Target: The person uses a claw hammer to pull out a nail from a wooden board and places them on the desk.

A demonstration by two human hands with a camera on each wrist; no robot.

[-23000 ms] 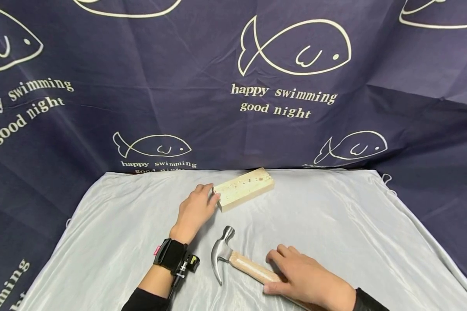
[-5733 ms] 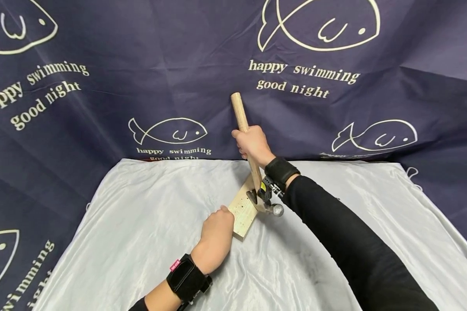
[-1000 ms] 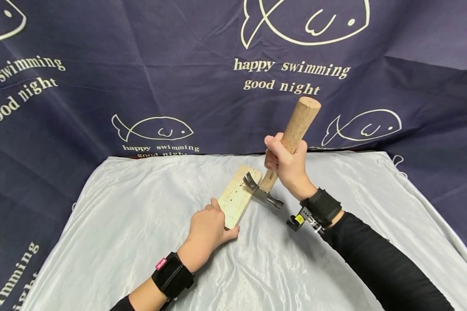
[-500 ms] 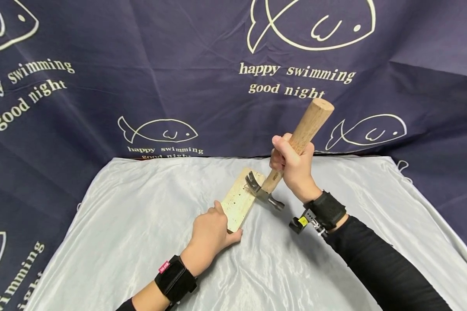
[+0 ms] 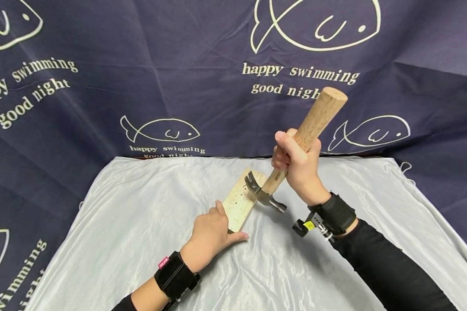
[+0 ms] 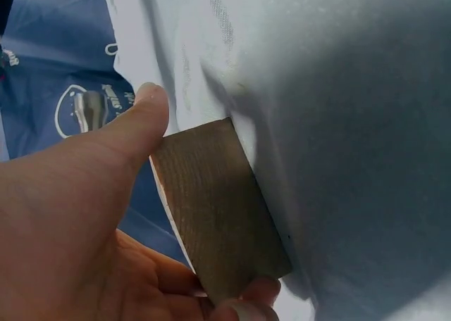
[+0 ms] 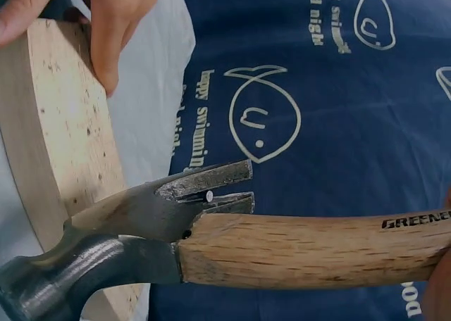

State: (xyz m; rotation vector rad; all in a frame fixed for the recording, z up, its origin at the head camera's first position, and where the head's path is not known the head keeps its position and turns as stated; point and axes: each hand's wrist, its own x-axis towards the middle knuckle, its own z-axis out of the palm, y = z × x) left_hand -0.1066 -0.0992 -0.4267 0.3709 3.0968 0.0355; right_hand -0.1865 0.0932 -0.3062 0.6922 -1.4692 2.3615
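A pale wooden block (image 5: 239, 203) with several small holes lies on the cloth. My left hand (image 5: 210, 233) grips its near end, the thumb along one side; in the left wrist view fingertips (image 6: 261, 291) curl round the other edge of the block's end face (image 6: 218, 201). My right hand (image 5: 297, 160) is wrapped round the wooden handle of a claw hammer (image 5: 274, 181), which slants up and to the right. The claw rests over the block's far half, and in the right wrist view a nail (image 7: 209, 196) shows its head between the two prongs.
Light grey satin cloth (image 5: 148, 203) covers the table. Close behind its back edge hangs a dark blue curtain (image 5: 202, 77) printed with fish and lettering. The hammer's striking face (image 5: 280, 207) overhangs the block's right side.
Since the earliest frame, the hammer has been lifted off the cloth and its claw set on the block, which has turned. Over the last second the handle's end has swung up and right.
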